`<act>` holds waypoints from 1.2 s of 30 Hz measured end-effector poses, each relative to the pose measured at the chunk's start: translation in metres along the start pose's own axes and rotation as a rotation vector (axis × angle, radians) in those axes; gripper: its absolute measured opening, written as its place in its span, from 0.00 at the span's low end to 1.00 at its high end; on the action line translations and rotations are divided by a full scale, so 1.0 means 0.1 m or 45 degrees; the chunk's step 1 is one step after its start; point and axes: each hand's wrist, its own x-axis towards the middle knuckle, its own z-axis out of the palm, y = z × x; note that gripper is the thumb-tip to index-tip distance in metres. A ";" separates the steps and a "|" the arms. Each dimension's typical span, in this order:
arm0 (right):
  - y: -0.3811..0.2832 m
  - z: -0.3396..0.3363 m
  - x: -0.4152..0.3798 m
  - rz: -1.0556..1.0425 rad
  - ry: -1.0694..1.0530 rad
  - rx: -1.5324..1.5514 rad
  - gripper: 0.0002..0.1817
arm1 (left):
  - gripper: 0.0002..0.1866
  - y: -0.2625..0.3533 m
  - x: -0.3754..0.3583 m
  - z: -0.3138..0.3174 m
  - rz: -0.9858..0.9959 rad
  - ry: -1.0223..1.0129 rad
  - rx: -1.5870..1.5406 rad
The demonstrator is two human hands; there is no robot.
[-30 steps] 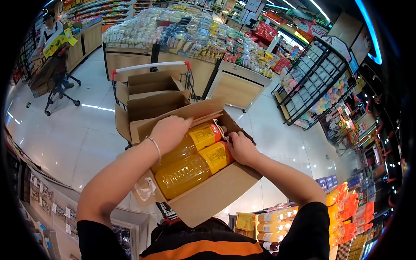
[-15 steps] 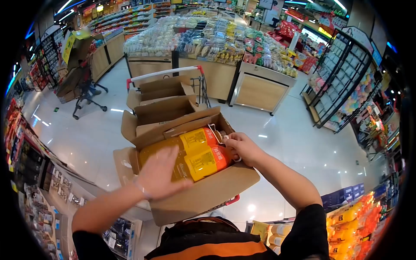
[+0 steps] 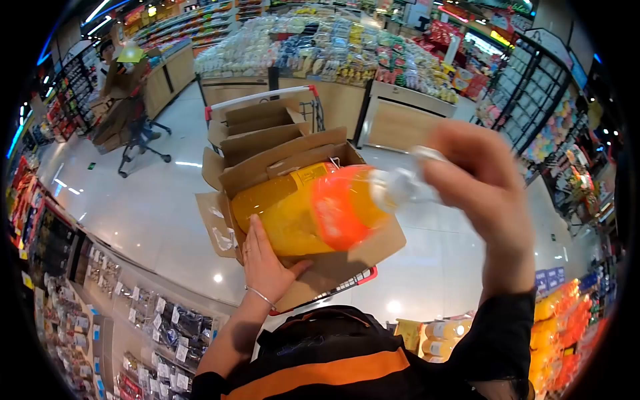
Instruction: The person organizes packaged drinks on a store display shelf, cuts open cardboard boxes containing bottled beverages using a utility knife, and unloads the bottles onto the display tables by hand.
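A large bottle of yellow cooking oil [image 3: 287, 217] with an orange-red label is tilted up above an open cardboard box [image 3: 320, 270], its neck pointing right. My right hand [image 3: 477, 177] is closed on the pale handle at the bottle's neck, blurred by motion. Against the base end of that bottle rests my left hand [image 3: 267, 267], fingers stretched out and thumb apart. A second oil bottle [image 3: 263, 197] lies in the box behind the raised one, partly hidden by it.
The box sits on a shopping cart [image 3: 263, 97] with more open cardboard boxes [image 3: 263, 141] behind it. Beyond stand counters of packaged goods [image 3: 293, 57]. Shelves [image 3: 143, 307] line the left, a black rack [image 3: 527, 93] the right. Bottles [image 3: 557, 320] stand at lower right.
My right hand has lifted the front oil bottle's neck up and to the right, out of the box. My left hand has moved down to the bottle's base. The view has shifted slightly.
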 end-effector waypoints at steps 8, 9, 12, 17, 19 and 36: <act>-1.48 -0.12 -1.40 -0.481 1.070 -0.136 0.17 | 0.44 -0.14 0.03 -0.15 -0.028 -0.555 0.150; -1.74 -0.29 -1.79 -0.254 0.600 -0.592 0.20 | 0.35 -0.28 -0.07 -0.01 0.158 -0.318 0.129; -1.93 -0.01 -2.27 0.214 0.880 -1.028 0.03 | 0.28 -0.18 -0.11 -0.09 0.175 -0.340 0.085; -1.68 0.15 -3.25 0.823 1.164 -1.284 0.05 | 0.28 -0.32 -0.11 -0.02 0.198 -0.471 0.122; -1.84 0.10 -3.89 1.041 1.337 -1.293 0.05 | 0.31 -0.45 -0.07 0.02 0.196 -0.491 0.121; -2.06 -0.22 -8.24 1.479 2.087 -1.528 0.06 | 0.50 -0.55 0.83 1.05 0.235 -0.330 0.809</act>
